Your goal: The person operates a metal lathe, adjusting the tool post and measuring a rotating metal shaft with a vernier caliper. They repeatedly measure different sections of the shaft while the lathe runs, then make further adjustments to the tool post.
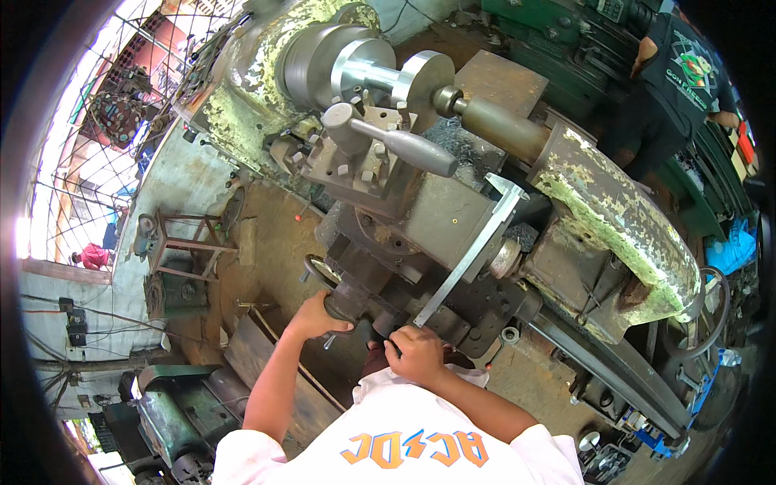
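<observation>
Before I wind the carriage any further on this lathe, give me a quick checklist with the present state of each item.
1. Left hand gripping the dark handwheel: ok.
2. Right hand on a carriage control: ok; which control, cannot tell.
3. Long steel caliper lying loose on the grey carriage: not ok.
4. Shiny stepped metal workpiece held between chuck and tailstock: ok.
5. Spindle turning or stopped: cannot tell.

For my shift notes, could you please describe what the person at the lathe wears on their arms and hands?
Both hands, left hand and right hand, are bare: no gloves, and no rings or watch can be seen. Both forearms are uncovered. Short white sleeves of a T-shirt end above the elbows; the shirt carries orange-and-blue lettering.
</observation>
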`<action>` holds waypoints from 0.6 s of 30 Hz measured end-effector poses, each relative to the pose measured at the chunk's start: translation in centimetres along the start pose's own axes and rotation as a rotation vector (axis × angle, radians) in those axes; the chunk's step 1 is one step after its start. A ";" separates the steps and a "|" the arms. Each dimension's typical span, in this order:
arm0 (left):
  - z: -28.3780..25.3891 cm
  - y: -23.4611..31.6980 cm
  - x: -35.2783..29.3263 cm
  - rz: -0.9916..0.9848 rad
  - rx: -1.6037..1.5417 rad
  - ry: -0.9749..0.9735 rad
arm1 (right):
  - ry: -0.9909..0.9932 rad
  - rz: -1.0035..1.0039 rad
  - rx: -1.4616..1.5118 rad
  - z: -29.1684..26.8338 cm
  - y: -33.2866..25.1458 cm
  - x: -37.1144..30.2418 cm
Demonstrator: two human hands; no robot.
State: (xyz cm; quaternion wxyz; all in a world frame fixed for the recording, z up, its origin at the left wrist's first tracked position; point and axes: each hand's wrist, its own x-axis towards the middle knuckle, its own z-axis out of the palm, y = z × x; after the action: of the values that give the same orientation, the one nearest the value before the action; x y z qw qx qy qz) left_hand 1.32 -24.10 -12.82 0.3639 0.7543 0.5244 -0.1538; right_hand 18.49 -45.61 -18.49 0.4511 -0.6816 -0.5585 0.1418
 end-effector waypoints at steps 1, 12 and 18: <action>0.1 0.0 -0.1 0.011 -0.003 0.003 | 0.006 -0.011 0.002 0.0 0.0 0.0; 1.1 0.5 -1.0 0.035 0.053 0.134 | -0.019 0.007 0.032 -0.4 -0.6 0.3; 1.7 0.8 -1.4 0.019 0.053 0.171 | -0.120 0.031 -0.038 -0.6 -0.7 0.5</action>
State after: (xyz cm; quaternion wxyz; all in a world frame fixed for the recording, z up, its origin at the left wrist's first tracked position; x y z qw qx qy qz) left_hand 1.69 -26.38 -12.79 0.2993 0.7789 0.5421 -0.0994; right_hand 18.61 -45.50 -17.42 0.4017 -0.6888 -0.5764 0.1788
